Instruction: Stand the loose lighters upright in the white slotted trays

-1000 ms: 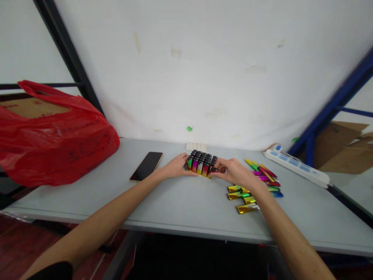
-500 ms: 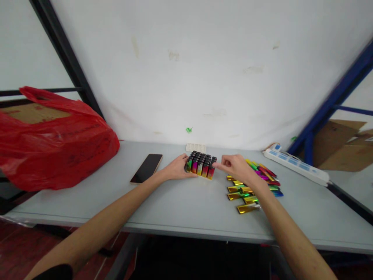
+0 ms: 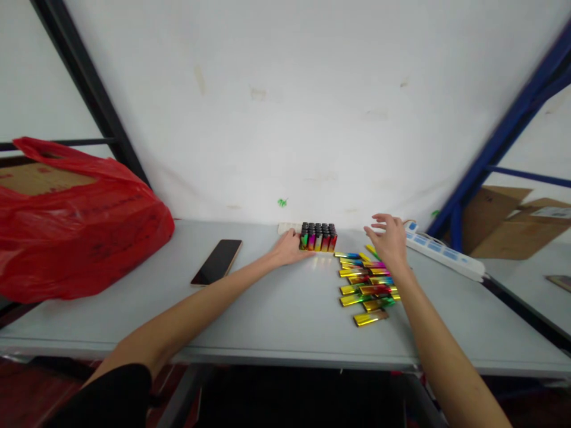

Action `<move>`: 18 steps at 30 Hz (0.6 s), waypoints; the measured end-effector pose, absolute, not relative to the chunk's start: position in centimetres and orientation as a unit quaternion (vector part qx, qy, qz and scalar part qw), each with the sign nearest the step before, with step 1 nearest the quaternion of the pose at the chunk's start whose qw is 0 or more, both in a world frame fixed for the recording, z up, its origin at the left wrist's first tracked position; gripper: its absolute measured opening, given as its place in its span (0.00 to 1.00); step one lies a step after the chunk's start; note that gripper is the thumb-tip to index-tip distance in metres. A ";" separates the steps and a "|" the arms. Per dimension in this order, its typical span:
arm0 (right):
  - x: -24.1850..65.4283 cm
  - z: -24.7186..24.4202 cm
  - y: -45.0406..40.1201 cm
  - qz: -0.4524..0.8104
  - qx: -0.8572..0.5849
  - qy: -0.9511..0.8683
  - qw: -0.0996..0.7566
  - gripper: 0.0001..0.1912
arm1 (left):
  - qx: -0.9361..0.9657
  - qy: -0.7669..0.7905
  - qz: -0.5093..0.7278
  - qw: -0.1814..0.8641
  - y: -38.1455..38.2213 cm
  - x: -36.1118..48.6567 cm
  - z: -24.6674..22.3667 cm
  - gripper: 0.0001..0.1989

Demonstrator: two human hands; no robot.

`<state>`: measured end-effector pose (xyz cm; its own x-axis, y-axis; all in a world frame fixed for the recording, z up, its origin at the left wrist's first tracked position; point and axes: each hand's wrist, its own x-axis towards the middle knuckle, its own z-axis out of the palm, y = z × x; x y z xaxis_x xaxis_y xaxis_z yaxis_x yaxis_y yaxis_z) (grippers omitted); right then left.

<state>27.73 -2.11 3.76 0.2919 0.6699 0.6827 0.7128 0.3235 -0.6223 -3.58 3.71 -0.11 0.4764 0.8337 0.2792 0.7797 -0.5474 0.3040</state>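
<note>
My left hand [image 3: 288, 247] grips the left end of a block of upright lighters [image 3: 318, 238], packed in rows with black tops and shiny coloured bodies. Whether a tray holds them at the base I cannot tell. Over the far right side of a loose pile of lighters [image 3: 363, 289], my right hand [image 3: 388, 239] is raised with its fingers apart and nothing in them. The pile's lighters lie flat, in metallic gold, red, green, purple and blue. Part of a white moulded tray [image 3: 288, 227] shows behind my left hand.
A black-screened phone [image 3: 217, 262] lies on the grey table [image 3: 267, 309] to the left. At the far left bulges a red plastic bag [image 3: 89, 238]. A white power strip [image 3: 446, 254] runs along the right, near cardboard boxes [image 3: 499, 226] and a blue post [image 3: 491, 148].
My right hand has left the lighter block, moved right and opened its fingers. The block, still in my left hand, now faces me more squarely. The camera view has shifted slightly.
</note>
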 end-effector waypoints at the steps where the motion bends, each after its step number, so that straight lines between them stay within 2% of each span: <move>1: 28.1 3.5 -2.0 -0.009 -0.594 -0.582 0.555 0.26 | 0.854 0.480 0.192 0.064 4.1 -3.2 0.0 0.30; 9: 28.6 2.9 -1.8 0.058 -0.597 -0.602 0.528 0.34 | 0.823 0.517 0.232 0.046 4.5 -1.6 -0.7 0.43; 15: 28.0 2.8 -1.7 0.043 -0.617 -0.616 0.488 0.28 | 0.829 0.515 0.215 -0.005 3.7 -3.2 -0.5 0.53; 18: 28.7 2.9 -1.6 0.053 -0.619 -0.618 0.482 0.26 | 0.832 0.531 0.154 0.047 3.7 -4.9 -0.3 0.49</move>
